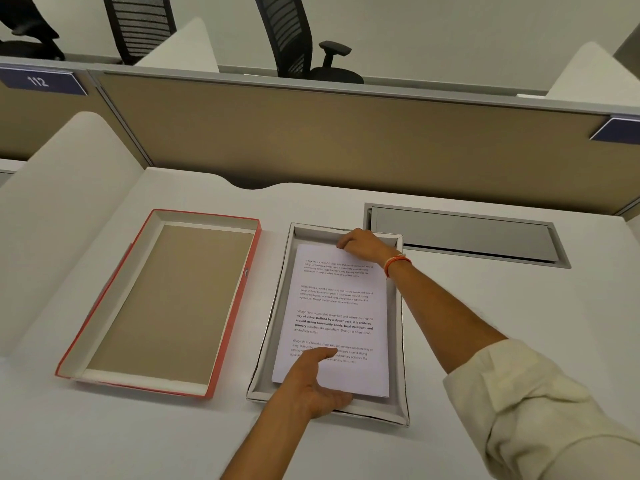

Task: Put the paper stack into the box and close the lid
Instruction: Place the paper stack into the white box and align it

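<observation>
A white printed paper stack (337,306) lies inside the shallow grey-white box (398,341) in the middle of the desk. My left hand (311,382) grips the stack's near edge, thumb on top of the page and fingers under it. At the far end my right hand (360,244) is curled over the stack's far edge, just inside the box wall. The lid (239,306), red outside and brown inside, lies upside down on the desk to the left of the box, apart from it.
A grey cable hatch (464,233) is set into the white desk (485,323) right of the box. A tan partition (346,140) stands behind, with office chairs beyond it. A white curved divider (62,209) rises at the left.
</observation>
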`<action>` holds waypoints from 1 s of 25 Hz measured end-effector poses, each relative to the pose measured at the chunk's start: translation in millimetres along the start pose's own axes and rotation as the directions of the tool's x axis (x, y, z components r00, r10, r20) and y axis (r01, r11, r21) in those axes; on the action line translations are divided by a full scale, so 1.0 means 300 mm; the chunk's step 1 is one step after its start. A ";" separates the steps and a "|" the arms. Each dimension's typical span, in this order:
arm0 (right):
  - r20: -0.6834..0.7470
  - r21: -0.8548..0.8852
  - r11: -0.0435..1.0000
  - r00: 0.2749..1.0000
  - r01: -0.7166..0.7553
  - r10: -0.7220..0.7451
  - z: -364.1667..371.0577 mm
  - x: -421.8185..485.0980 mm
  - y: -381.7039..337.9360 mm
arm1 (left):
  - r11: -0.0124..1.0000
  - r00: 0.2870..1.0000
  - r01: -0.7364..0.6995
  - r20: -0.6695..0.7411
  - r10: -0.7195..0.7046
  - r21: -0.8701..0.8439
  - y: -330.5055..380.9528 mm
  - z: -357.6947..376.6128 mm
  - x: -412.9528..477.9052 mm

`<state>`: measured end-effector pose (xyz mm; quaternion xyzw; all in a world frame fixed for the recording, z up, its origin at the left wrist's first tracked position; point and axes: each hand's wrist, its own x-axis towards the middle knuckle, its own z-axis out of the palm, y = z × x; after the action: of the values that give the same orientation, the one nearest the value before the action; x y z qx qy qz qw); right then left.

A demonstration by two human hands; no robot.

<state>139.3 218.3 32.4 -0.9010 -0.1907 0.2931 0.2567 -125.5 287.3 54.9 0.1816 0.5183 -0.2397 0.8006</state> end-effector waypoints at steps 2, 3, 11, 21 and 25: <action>-0.003 0.015 1.000 1.000 -0.001 0.001 0.002 0.002 0.001 | 1.000 1.000 0.003 -0.005 -0.003 0.013 0.003 0.001 0.006; -0.005 0.019 1.000 1.000 0.000 0.000 0.003 0.002 0.002 | 1.000 1.000 0.006 -0.005 -0.006 0.017 0.005 0.001 0.008; -0.011 0.052 0.999 1.000 -0.011 0.012 -0.003 0.009 0.005 | 0.999 1.000 0.015 0.007 -0.015 0.032 0.021 -0.002 0.019; -0.018 0.035 0.999 1.000 0.001 0.000 -0.005 -0.005 0.004 | 1.000 1.000 0.006 0.029 -0.007 0.025 0.024 -0.022 0.021; -0.002 -0.014 1.000 1.000 0.019 -0.019 -0.010 -0.015 -0.001 | 1.000 0.997 0.010 0.074 -0.010 -0.010 0.021 -0.031 0.014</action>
<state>137.6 215.3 36.6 -0.9012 -0.2010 0.2882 0.2537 -127.2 296.8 47.5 0.1657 0.4907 -0.2475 0.8189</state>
